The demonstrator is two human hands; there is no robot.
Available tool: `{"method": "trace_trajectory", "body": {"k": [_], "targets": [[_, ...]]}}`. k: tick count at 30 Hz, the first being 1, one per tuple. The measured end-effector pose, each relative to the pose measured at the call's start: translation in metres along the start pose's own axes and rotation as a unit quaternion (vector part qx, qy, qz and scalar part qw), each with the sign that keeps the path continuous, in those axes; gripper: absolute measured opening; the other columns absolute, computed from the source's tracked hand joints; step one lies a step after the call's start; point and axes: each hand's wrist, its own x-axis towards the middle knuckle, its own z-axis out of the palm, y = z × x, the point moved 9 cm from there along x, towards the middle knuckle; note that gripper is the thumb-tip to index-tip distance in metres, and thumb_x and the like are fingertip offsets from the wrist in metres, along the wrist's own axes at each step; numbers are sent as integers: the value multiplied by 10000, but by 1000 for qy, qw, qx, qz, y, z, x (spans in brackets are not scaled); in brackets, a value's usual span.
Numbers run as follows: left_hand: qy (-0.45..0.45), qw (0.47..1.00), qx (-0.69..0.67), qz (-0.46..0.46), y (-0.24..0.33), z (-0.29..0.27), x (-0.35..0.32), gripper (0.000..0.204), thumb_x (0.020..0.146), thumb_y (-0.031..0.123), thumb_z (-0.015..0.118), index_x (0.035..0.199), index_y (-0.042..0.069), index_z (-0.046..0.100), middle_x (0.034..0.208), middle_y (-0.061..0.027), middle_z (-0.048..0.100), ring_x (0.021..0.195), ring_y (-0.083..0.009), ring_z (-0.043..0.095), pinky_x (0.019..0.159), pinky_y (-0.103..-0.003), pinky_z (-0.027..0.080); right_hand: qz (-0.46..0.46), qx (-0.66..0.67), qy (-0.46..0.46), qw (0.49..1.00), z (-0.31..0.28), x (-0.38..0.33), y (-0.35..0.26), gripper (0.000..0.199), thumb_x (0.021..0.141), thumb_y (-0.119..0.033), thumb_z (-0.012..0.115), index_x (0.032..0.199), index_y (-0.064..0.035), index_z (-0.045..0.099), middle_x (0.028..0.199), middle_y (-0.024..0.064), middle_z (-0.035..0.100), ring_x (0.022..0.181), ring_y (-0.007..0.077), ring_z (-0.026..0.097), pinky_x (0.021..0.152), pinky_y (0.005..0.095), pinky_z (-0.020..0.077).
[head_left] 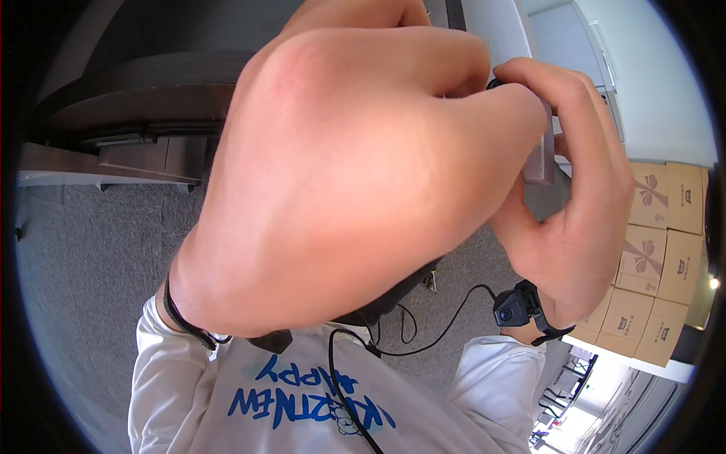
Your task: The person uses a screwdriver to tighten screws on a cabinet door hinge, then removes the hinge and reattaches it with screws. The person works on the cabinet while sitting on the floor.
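Note:
My left hand [355,166] fills the middle of the view, very close, with its back toward me. Its fingers are curled and the thumb side points right; whatever they close on is hidden behind the hand. Just right of it is my right hand [578,197], with fingers bent round toward the left thumb. A bit of a small black thing [494,83] peeks out between the two hands at the right fingertips; its kind cannot be made out. On the right wrist a small black camera [508,312] is strapped, with a cable [423,349] running from it. A dark band [181,318] circles the left wrist.
A dark brown table [144,94] stands at the upper left above grey carpet [106,257]. Cardboard boxes [641,261] are stacked at the far right, near a white wall [665,98]. A pale panel edge [538,163] shows behind the hands.

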Motion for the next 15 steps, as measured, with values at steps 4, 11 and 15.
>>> {"method": "trace_trajectory", "body": {"k": [4, 11, 15], "targets": [[2, 1000, -8, 2, 1, 2, -1, 224, 660, 64, 856, 864, 53, 766, 795, -44, 693, 717, -188, 592, 576, -278, 474, -10, -18, 2, 1000, 0, 1, -4, 507, 747, 33, 692, 1238, -70, 621, 1146, 91, 660, 1046, 247, 662, 752, 307, 511], [1, 1000, -11, -1, 0, 3, -2, 228, 660, 65, 857, 870, 55, 768, 796, -44, 695, 720, -189, 594, 579, -278, 476, -6, -20, 7, 1000, -1, 1, -3, 498, 750, 30, 664, 1235, -78, 625, 1136, 84, 662, 1036, 243, 662, 738, 316, 492], [2, 1000, -9, -6, 1, 2, -3, 230, 661, 65, 857, 873, 56, 768, 797, -44, 697, 722, -189, 596, 581, -278, 477, 0, 0, 17, 1000, -1, 1, 2, 497, 742, 15, 668, 1228, -78, 626, 1125, 77, 663, 1013, 239, 657, 717, 313, 475]]}}
